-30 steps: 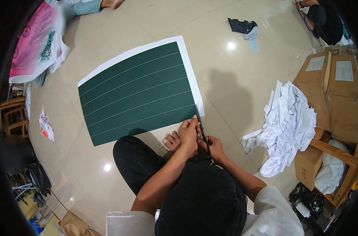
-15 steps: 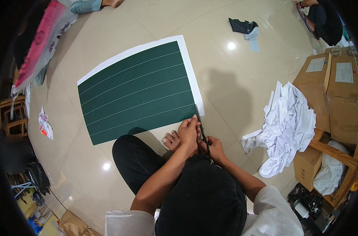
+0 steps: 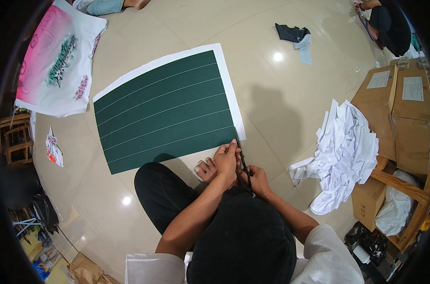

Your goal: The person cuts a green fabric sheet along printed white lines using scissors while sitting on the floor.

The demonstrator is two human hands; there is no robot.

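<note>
Leftmost, a pink-and-white printed shirt (image 3: 54, 61) lies flat on the floor (image 3: 290, 109), with a small printed scrap (image 3: 53, 150) below it, well apart from my work. Next, the dark green sheet (image 3: 163, 111), ruled with pale lines and bordered white along its top and right edges, lies flat on the floor in front of my knees. My left hand (image 3: 226, 158) rests at the sheet's near right corner, fingers curled and pinching the edge there. Just beside it, my right hand (image 3: 258, 179) is closed on the scissors (image 3: 243, 163), which point up toward that corner; whether the blades stand apart I cannot tell. My bare foot (image 3: 206, 170) sits under the left hand. Step in hand, as I judge it: starting a cut at the sheet's right border. The next move calls for keeping the edge taut and steering the blades straight along the border. Further right, a heap of white cuttings (image 3: 345, 151); a dark cloth scrap (image 3: 295, 35) lies far off; rightmost, cardboard boxes (image 3: 399, 109).
</note>
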